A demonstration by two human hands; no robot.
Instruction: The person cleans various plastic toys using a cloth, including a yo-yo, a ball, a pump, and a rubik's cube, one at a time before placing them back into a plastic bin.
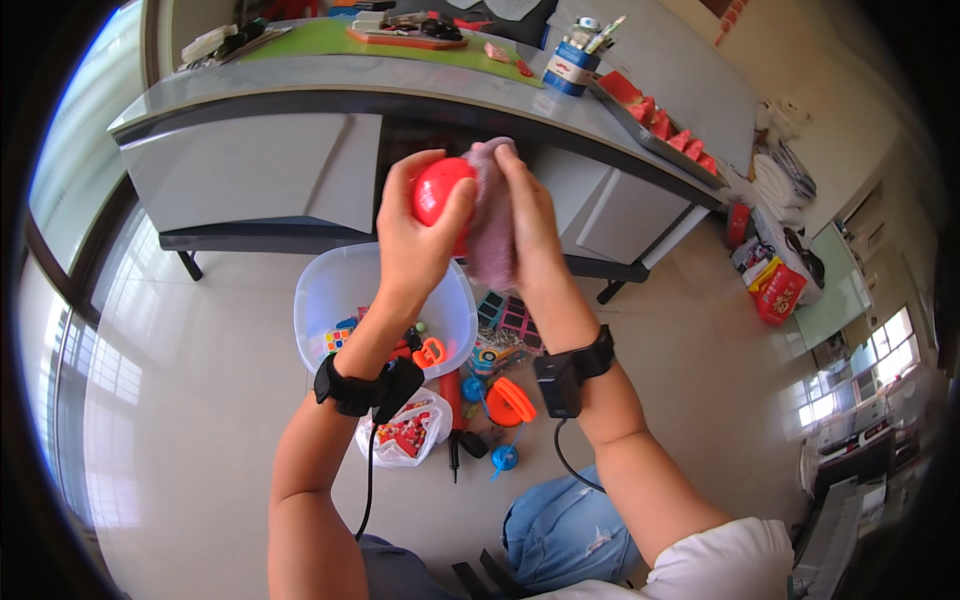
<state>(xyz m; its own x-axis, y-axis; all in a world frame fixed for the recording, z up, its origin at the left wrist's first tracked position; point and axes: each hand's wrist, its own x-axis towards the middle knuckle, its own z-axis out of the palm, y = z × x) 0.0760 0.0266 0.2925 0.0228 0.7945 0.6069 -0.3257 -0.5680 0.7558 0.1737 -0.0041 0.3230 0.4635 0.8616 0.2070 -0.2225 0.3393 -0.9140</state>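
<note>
My left hand [420, 240] is wrapped around a shiny red rounded plastic object [439, 193], thumb across its near side. Pressed flat against that object's right side is a mauve cloth [491, 217], which my right hand [534, 217] grips from the other side. Both hands are raised in front of the desk, above a translucent plastic tub [311, 300]. Inside the tub are a puzzle cube [335, 341], an orange-handled thing [430, 352] and other small toys. The lower part of the red object is partly hidden by my left hand and the cloth.
On the floor lie a white plastic bag of coloured beads [409, 431], a hand pump [452, 420], an orange-handled toy [511, 401] and blue round toys [505, 457]. The desk [300, 79] holds a tray of watermelon slices [660, 127] and a pen tin [570, 69].
</note>
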